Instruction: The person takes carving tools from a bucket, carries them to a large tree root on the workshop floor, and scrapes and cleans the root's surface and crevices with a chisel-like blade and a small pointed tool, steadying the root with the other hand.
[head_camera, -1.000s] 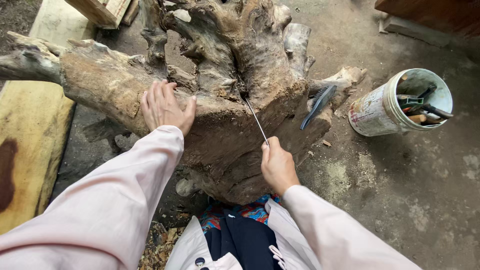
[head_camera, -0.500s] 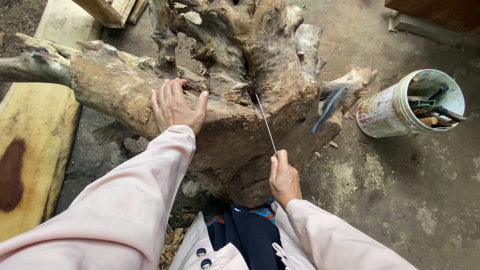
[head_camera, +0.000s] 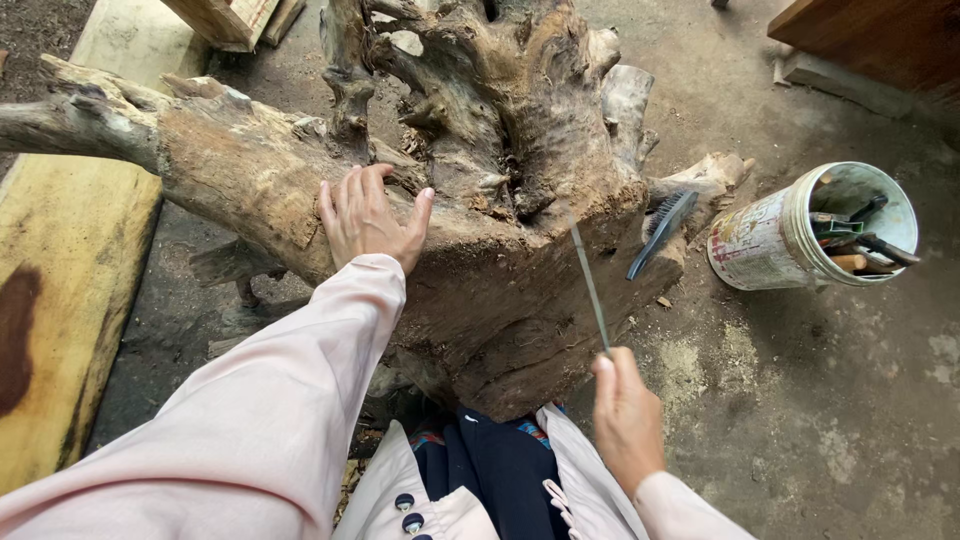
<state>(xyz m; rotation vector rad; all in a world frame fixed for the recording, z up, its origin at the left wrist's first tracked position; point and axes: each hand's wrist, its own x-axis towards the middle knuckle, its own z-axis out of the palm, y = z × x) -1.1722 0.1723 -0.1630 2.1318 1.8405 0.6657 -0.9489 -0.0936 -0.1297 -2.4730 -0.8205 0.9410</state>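
- Sitting on a dirt floor (head_camera: 800, 420), right of both hands: bucket (head_camera: 770, 240).
- Pressing left hand (head_camera: 368, 215) open and flat on a gnarled stump (head_camera: 480, 200).
- Gripping a thin metal rod (head_camera: 588, 275) in the closed right hand (head_camera: 625, 415), beside a brush (head_camera: 660, 232).

The stump (head_camera: 480, 230) is brown and grey. Both sleeves (head_camera: 250, 420) are pale pink. A yellow plank (head_camera: 70, 290) carries a dark brown stain. The bucket (head_camera: 760, 240) is white, the brush (head_camera: 660, 232) black.
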